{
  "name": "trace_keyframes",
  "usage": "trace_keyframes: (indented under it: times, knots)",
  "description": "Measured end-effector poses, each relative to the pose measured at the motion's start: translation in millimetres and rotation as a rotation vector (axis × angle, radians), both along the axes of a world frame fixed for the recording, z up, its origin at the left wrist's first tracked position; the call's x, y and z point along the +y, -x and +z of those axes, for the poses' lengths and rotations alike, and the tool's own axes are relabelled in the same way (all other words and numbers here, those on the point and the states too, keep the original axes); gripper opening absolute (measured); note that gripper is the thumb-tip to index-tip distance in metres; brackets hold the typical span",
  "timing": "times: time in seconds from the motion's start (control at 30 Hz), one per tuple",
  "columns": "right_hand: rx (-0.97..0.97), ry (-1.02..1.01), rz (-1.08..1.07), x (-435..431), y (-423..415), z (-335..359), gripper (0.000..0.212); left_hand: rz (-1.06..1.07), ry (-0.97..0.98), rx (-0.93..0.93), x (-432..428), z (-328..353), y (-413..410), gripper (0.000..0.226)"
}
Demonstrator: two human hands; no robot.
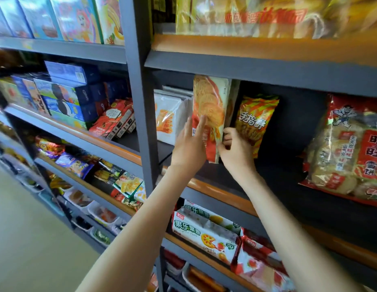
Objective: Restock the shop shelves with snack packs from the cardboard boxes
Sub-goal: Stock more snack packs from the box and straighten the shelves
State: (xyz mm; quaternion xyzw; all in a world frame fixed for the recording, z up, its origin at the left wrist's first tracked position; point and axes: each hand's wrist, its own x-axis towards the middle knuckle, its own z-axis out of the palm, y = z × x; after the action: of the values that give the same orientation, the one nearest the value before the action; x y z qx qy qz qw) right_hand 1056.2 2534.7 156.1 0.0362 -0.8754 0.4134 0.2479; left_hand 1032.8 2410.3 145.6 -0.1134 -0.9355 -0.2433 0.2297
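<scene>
The biscuit pack [210, 106] is upright in the middle shelf [217, 187]. Its long axis is vertical and its top is almost at the grey beam [267, 69] of the shelf above. I cannot tell if its bottom edge already rests on the board or hangs just over it.

Both hands are at the lower half of the pack, so most of its length rises above the grip. The left hand [189, 148] is released: its fingers are straight and press flat on the printed front face. The grip of the right hand [236, 152] is on the lower right edge, with the fingers curled round it, so this hand is grasping the pack.

The pack stands in a narrow slot. The white packs [168, 116] are just beside it on the left, and the orange striped pack [257, 119] is near on the right, behind the right hand. I think the next move is to push the pack backward into this slot, keeping it vertical under the beam. A large rice cracker bag [347, 154] lies well apart to the right.
</scene>
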Motion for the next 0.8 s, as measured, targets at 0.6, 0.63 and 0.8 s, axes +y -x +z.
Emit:
trace_keyframes:
  times: [0.6, 0.63, 0.8]
  knots:
    - [-0.29, 0.12, 0.583, -168.9, -100.7, -176.2, 0.021, 0.463, -0.765, -0.411, -137.3, -167.6, -161.6, 0.024]
    - [-0.391, 0.068, 0.598, -181.4, -100.0, -202.7, 0.02, 0.562, -0.749, -0.489, -154.5, -194.4, -169.7, 0.024]
    - [-0.79, -0.125, 0.539, -227.0, -98.6, -357.6, 0.017, 0.869, -0.764, -0.778, -219.9, -334.2, -222.3, 0.027]
